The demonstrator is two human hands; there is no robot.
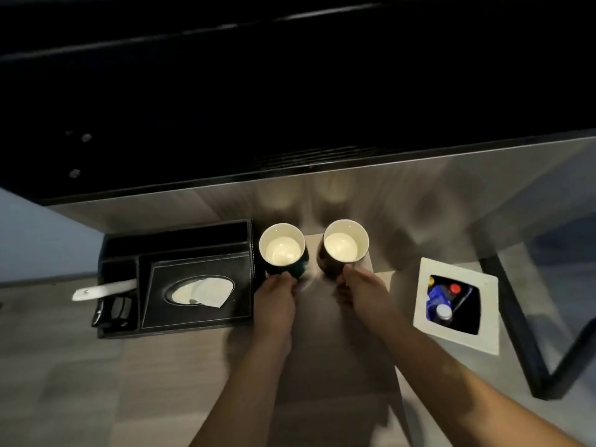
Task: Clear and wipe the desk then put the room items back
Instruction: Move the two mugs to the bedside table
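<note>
Two dark mugs with cream insides stand upright side by side on the desk (322,333). My left hand (274,298) grips the near side of the left mug (282,248). The right mug (345,241) is gripped low on its near side by my right hand (361,291). Both mugs look empty. My fingers hide the mugs' handles.
A black leather organiser tray (180,240) sits left of the mugs, with a tissue box (200,290), a white remote (103,289) and a dark remote (113,312). A white bin (458,337) with bottles stands on the floor at right. A dark panel (290,91) looms behind.
</note>
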